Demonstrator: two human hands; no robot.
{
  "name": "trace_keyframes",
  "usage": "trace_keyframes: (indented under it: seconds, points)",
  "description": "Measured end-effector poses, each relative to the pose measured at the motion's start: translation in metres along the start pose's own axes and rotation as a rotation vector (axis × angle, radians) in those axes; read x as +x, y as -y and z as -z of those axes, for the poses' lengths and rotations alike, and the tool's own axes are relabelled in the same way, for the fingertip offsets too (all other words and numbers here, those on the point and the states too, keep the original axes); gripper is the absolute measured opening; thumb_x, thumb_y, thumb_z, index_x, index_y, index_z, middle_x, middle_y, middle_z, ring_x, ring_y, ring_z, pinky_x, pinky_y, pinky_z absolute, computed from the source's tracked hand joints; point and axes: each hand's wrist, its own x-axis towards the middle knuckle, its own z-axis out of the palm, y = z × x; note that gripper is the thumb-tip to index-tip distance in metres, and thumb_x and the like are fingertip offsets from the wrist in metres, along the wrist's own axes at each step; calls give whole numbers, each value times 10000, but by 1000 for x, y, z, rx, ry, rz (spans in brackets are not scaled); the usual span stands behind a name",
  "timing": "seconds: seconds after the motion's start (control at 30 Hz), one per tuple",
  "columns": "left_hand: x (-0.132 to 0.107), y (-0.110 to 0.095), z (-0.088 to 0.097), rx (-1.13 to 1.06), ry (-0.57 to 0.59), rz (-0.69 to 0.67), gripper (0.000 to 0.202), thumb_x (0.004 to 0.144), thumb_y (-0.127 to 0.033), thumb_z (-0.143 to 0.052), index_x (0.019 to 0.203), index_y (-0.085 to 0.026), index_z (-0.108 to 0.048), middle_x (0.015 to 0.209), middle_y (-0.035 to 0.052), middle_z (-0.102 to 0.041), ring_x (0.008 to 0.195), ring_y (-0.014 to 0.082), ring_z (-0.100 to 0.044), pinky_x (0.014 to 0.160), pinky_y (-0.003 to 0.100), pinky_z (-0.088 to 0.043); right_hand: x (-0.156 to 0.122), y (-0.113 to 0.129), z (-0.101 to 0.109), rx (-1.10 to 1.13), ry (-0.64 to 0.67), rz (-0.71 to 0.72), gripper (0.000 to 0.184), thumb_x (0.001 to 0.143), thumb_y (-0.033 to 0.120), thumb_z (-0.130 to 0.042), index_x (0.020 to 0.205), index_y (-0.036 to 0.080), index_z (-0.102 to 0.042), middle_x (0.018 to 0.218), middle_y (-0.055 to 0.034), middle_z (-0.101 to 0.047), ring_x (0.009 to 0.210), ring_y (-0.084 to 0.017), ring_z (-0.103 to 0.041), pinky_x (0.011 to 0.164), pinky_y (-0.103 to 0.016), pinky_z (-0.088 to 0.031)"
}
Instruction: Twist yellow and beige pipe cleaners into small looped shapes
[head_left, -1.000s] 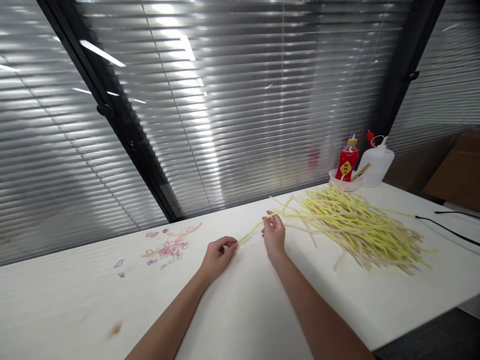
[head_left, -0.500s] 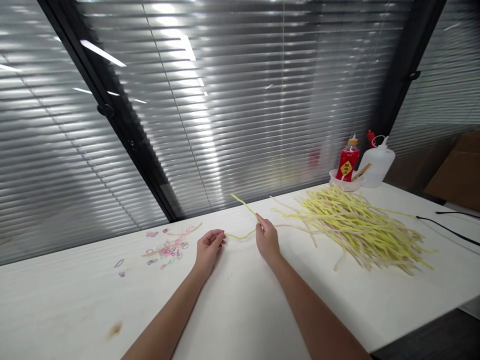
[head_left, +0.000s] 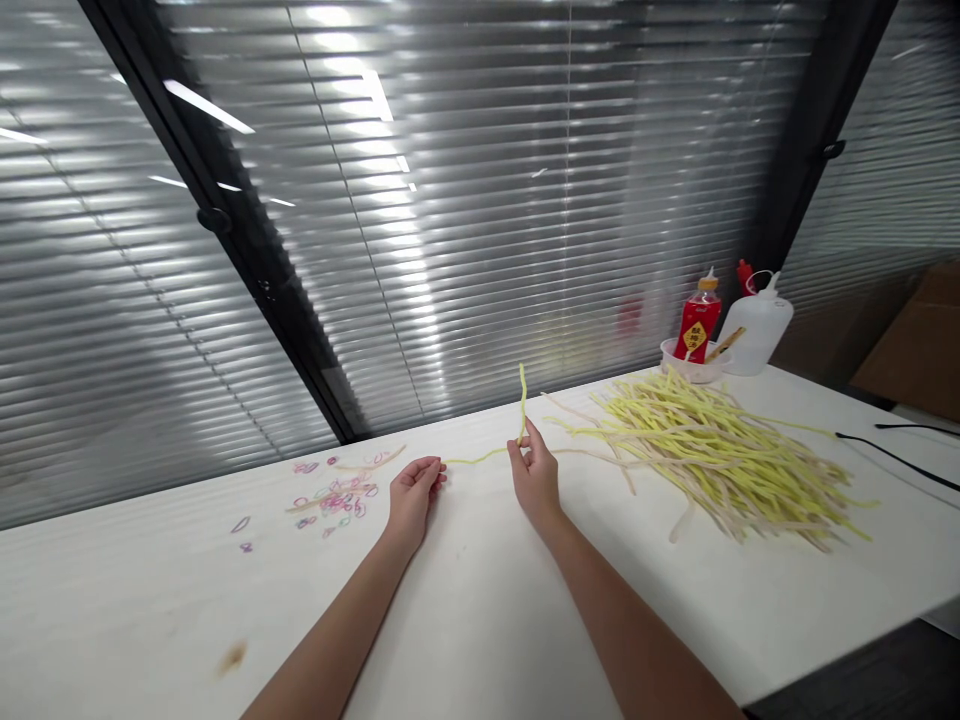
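Note:
A thin yellow pipe cleaner [head_left: 480, 458] runs between my two hands over the white table. My left hand [head_left: 412, 495] pinches its left end between thumb and fingertips. Further along, my right hand [head_left: 536, 475] pinches the same strand, and its free end sticks up above the fingers. To the right spreads a big loose pile of yellow and beige pipe cleaners [head_left: 720, 460]. Left of my left hand lie small coloured loops [head_left: 341, 497], pink, purple and green, scattered among a few beige strands.
At the back right, a red-labelled bottle [head_left: 697, 325] stands in a shallow clear bowl [head_left: 694, 372]. Beside it is a white squeeze bottle [head_left: 757, 330]. Black cables [head_left: 896, 455] reach the table's right side. Window blinds [head_left: 480, 200] rise behind the table [head_left: 465, 620].
The stretch of pipe cleaner between my hands has straightened. Its free end above my right hand has swung from leaning left to nearly upright. My left hand has shifted slightly left.

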Motion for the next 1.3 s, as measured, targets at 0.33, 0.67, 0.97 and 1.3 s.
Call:
trace_keyframes:
  seconds: [0.33, 0.67, 0.97, 1.3]
  points:
    - [-1, 0, -1, 52, -2, -36, 395, 546, -402, -791, 796, -130, -649, 755, 47, -657, 592, 108, -556, 540, 220, -400, -2, 10, 3, 64, -60, -8, 505, 854, 421, -455, 1317, 221, -442, 784, 8, -611, 457, -85, -375, 489, -218, -355]
    - [0, -1, 0, -59, -1, 10, 351, 545, -306, -794, 814, -131, -652, 757, 36, -660, 616, 92, -557, 572, 211, -417, -2, 9, 2, 46, -49, 2, 399, 844, 403, -471, 1193, 218, -526, 809, -5, -637, 466, -91, -401, 516, -228, -375]
    - [1, 0, 2, -62, 6, 7, 315, 546, -263, -786, 801, -131, -657, 753, 44, -672, 619, 104, -571, 569, 221, -423, -2, 10, 4, 49, -34, -15, 373, 842, 409, -474, 1147, 226, -583, 828, -18, -673, 465, -100, -414, 503, -238, -385]
    - [4, 2, 3, -162, -22, 35, 294, 544, -206, -780, 790, -121, -643, 698, 35, -654, 616, 91, -577, 575, 195, -449, -2, 3, 4, -26, 60, 200, 312, 865, 273, -425, 1031, 242, -688, 854, -48, -662, 774, -179, -595, 709, -298, -466]
